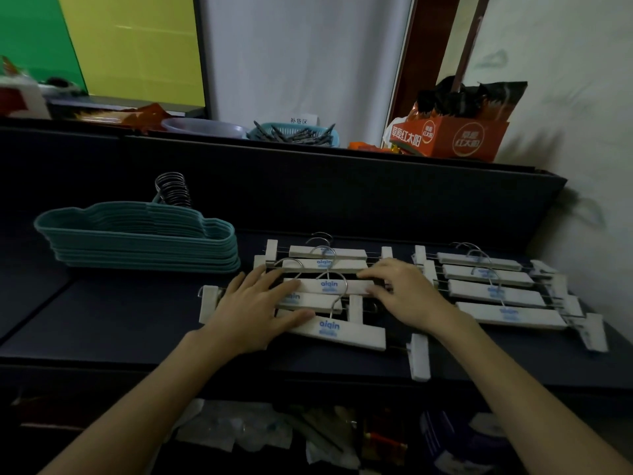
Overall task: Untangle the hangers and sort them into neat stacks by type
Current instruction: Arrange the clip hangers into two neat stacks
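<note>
Left hand (255,308) spread flat, fingers straight, pressing on the left ends of the white clip hangers in the middle pile (325,293). Right hand (404,296) likewise flat and pressing the right ends, gripping nothing. Beneath both palms, about 5 wooden bars with blue logos, fanned and overlapping, chrome hooks (337,286) crossing neighbouring bars. Just right, a second group of 4 white clip hangers (496,289), staggered in a row. Far left, a tidy stack of teal velvet hangers (144,240) on the dark table (102,320). Likely risks: hooks snagging on rods if the bars are squeezed together; the loose end clip (419,358) near the front edge sliding off when nudged.
</note>
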The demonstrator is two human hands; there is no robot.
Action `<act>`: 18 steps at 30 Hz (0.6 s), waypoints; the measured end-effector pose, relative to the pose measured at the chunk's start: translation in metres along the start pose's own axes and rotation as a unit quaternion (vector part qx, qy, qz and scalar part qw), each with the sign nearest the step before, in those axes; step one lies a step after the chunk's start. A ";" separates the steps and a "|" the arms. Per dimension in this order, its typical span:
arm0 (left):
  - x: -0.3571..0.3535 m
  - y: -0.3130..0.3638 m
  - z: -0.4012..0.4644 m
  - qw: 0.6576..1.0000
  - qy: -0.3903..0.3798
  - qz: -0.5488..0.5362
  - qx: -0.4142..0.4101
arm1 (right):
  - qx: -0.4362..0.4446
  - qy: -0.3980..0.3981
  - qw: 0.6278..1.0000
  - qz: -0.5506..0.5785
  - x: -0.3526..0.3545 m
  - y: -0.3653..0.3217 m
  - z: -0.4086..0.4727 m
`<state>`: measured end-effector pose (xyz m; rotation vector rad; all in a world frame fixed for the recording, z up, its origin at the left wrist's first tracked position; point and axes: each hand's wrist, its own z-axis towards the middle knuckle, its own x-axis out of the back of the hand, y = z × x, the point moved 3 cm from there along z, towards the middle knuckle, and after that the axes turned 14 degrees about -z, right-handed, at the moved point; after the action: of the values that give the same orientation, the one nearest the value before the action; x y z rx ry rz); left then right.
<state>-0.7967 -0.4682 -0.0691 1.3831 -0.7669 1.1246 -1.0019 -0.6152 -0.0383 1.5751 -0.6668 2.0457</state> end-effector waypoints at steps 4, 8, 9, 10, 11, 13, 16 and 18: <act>-0.001 0.007 -0.008 0.998 0.061 0.012 0.017 | -0.001 0.039 0.998 0.046 0.013 0.000 -0.032; 0.003 0.009 -0.021 0.993 0.118 -0.009 0.017 | 0.043 -0.002 0.999 0.033 0.017 -0.016 -0.060; 0.005 0.008 -0.024 0.990 0.137 -0.016 0.010 | 0.053 -0.012 0.998 0.016 0.015 -0.020 -0.064; 0.008 0.005 -0.028 0.987 0.160 -0.015 0.000 | 0.062 -0.015 0.998 -0.003 0.011 -0.023 -0.066; 0.011 0.002 -0.032 0.982 0.189 -0.010 -0.011 | 0.068 -0.015 0.997 -0.020 0.008 -0.026 -0.067; 0.018 -0.009 -0.038 0.971 0.239 -0.013 -0.012 | 0.076 -0.011 0.996 -0.045 0.001 -0.032 -0.066; 0.024 -0.027 -0.047 0.968 0.238 -0.054 0.057 | 0.077 0.008 0.995 -0.057 -0.003 -0.038 -0.065; 0.023 -0.033 -0.053 0.969 0.215 -0.089 0.082 | 0.074 0.018 0.996 -0.052 -0.004 -0.039 -0.065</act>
<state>-0.7688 -0.4076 -0.0640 1.2516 -0.2376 1.3066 -1.0244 -0.5444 -0.0530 1.6142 -0.4198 2.0810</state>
